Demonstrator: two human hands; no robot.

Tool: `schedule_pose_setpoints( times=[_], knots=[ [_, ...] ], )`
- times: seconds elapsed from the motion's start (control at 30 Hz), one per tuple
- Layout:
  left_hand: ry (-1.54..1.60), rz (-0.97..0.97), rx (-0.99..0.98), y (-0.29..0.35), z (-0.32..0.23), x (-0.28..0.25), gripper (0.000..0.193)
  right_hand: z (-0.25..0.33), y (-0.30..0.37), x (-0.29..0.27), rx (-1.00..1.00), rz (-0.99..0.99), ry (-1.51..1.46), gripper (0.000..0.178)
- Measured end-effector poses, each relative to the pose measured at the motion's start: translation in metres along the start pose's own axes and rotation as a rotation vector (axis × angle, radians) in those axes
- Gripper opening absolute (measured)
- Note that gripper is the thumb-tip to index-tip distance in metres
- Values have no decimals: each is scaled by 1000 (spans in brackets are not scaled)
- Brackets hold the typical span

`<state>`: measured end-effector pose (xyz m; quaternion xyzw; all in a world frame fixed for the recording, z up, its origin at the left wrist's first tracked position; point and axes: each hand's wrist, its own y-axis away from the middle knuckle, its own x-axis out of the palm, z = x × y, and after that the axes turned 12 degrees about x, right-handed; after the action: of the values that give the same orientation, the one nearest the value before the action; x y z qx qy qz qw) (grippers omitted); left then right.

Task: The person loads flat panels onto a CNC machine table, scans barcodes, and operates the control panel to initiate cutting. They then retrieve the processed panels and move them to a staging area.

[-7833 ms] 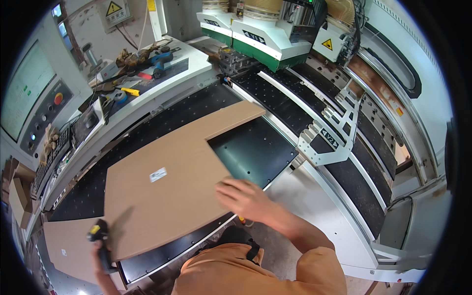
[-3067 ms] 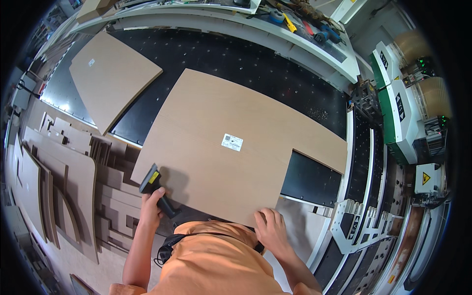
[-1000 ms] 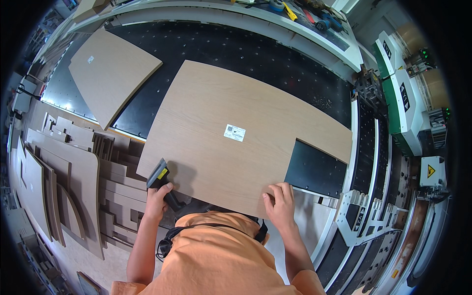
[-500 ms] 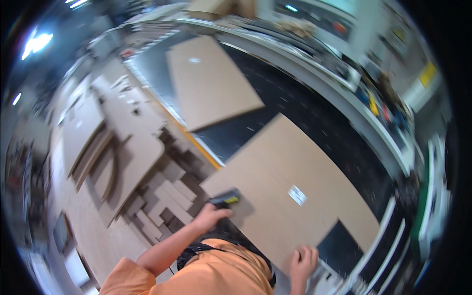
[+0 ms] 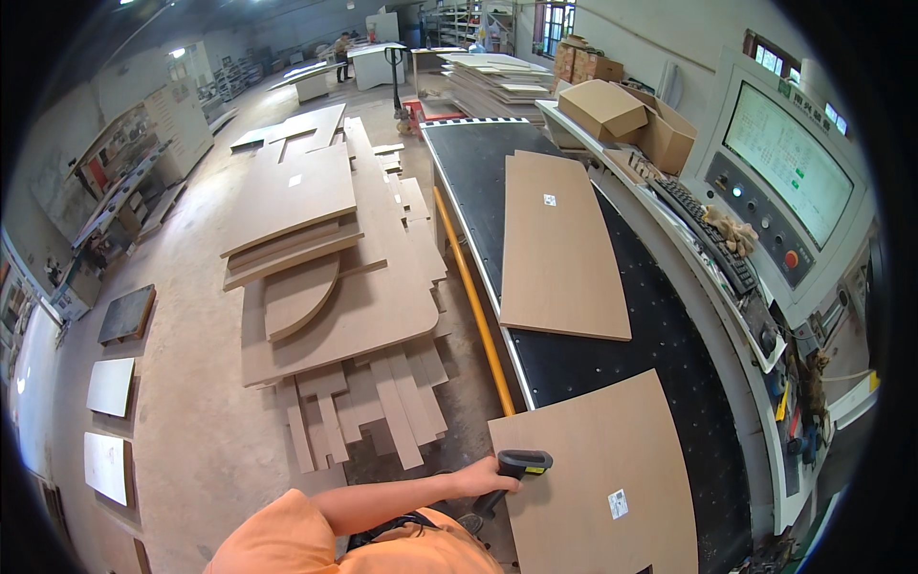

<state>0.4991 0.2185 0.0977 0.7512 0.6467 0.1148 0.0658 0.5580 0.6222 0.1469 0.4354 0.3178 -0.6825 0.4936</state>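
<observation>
My left hand (image 5: pixel 484 476) is closed around the grip of a black handheld barcode scanner (image 5: pixel 523 461) with a yellow-green patch. The scanner's head lies over the left edge of a brown wood panel (image 5: pixel 602 435) on a black-topped machine table (image 5: pixel 660 335). A white printed label (image 5: pixel 618 504) is stuck on this panel, to the right of the scanner. Farther along the table lies a second brown panel (image 5: pixel 559 268), with a small label of its own. My right hand is out of view.
Stacked panels and offcut strips (image 5: pixel 392 397) stand left of the table, beyond a yellow rail (image 5: pixel 476 301). On the right are a control console (image 5: pixel 784 172), a keyboard (image 5: pixel 703 230), gloves (image 5: pixel 732 231) and cardboard boxes (image 5: pixel 607 107). Another person (image 5: pixel 341 55) stands far back.
The view has swung, bringing the console and more of the workshop into sight. My right hand has left the picture. My left hand still holds the scanner by the near panel's edge.
</observation>
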Motion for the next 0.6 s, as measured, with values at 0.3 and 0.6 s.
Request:
schedule_pose_setpoints(
  times=[0.3, 0.6],
  knots=[
    [40, 161, -147, 3, -30, 1, 29, -132, -155, -37, 300, -219, 236, 52],
    [-195, -54, 6, -45, -62, 27, 29, -187, -154, -66, 439, -217, 391, 50]
  ],
)
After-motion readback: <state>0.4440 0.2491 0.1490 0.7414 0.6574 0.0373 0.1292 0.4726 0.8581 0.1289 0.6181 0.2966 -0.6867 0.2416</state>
